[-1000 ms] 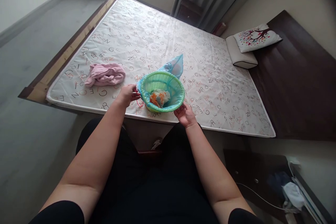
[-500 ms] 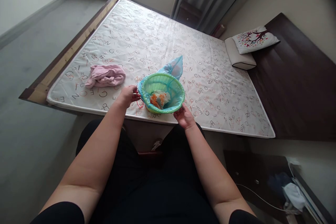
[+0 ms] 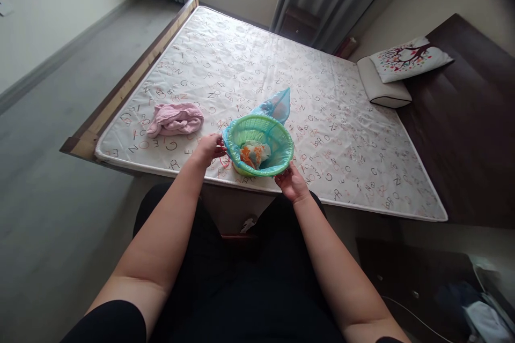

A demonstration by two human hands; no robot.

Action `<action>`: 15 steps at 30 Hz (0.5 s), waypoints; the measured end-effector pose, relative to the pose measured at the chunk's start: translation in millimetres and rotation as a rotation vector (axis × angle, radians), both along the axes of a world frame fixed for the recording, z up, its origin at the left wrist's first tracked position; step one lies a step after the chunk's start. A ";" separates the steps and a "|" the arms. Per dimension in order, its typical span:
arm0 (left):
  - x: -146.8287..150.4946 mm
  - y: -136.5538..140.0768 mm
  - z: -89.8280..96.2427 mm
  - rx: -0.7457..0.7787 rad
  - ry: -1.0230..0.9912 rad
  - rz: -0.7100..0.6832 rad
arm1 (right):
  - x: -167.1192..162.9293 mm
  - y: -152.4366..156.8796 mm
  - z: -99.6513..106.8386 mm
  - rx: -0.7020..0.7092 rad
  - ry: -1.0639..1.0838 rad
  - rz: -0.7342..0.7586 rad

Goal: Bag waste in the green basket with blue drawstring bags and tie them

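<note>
A green plastic wastebasket point(image 3: 257, 122) stands at the near edge of the mattress, tilted slightly toward me. It is lined with a thin blue plastic bag point(image 3: 277, 105), part of which sticks up behind the far rim. Crumpled orange-and-white waste point(image 3: 255, 154) lies inside. My left hand point(image 3: 210, 149) grips the basket's left side at the rim, fingers curled on the bag's folded edge. Below the rim on the right, my right hand point(image 3: 293, 183) holds the side, its fingertips partly hidden under the basket. A pink cloth point(image 3: 176, 119) lies bunched up left of the basket.
The letter-print mattress point(image 3: 225, 69) rests on a wooden bed frame point(image 3: 132, 77). A white cushion with a tree print point(image 3: 410, 59) leans on a beige bolster point(image 3: 382, 83) by the dark headboard point(image 3: 462, 134). At lower right is a dark nightstand point(image 3: 402, 268) with a cable.
The whole view has shifted, so everything sits slightly farther right and lower. Both hands keep their places on the wastebasket, which has hardly moved relative to the mattress.
</note>
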State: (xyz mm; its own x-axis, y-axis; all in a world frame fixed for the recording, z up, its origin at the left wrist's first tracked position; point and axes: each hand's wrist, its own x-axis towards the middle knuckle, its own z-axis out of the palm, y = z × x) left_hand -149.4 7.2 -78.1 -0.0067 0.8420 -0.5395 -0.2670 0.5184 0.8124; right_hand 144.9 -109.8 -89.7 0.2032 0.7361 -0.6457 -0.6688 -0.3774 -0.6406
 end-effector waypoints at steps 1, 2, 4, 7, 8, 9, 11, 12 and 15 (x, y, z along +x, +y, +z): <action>-0.1 -0.2 -0.5 0.003 -0.003 -0.001 | -0.6 -0.1 0.5 0.000 0.002 0.000; -0.3 -0.4 -1.2 0.007 -0.008 0.001 | -1.2 -0.1 1.1 -0.003 0.002 0.000; -1.0 -0.8 -2.9 0.013 -0.026 0.005 | -2.2 -0.1 2.2 -0.016 -0.004 0.003; -2.1 -0.9 -5.2 0.009 -0.041 0.012 | -3.1 0.2 2.8 -0.037 -0.029 0.024; -2.1 -0.7 -5.6 0.009 -0.042 0.011 | -3.2 0.3 2.5 -0.039 -0.038 0.031; -1.9 -0.4 -5.8 0.007 -0.040 0.012 | -3.2 0.3 2.0 -0.040 -0.045 0.036; -0.9 0.1 -5.4 0.004 -0.040 0.012 | -3.1 0.5 0.1 -0.038 -0.056 0.040; -0.2 0.3 -4.8 0.002 -0.039 0.014 | -3.0 0.5 -1.2 -0.038 -0.063 0.043; 0.0 -1.2 -0.7 -0.013 -0.017 -0.010 | -3.6 0.1 -5.4 -0.035 -0.112 0.051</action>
State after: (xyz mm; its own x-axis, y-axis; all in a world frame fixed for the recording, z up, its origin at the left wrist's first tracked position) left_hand -149.4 5.9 -78.8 0.0104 0.8348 -0.5505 -0.2752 0.5317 0.8010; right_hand 141.2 -109.7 -95.0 0.2383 0.7248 -0.6465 -0.5728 -0.4327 -0.6962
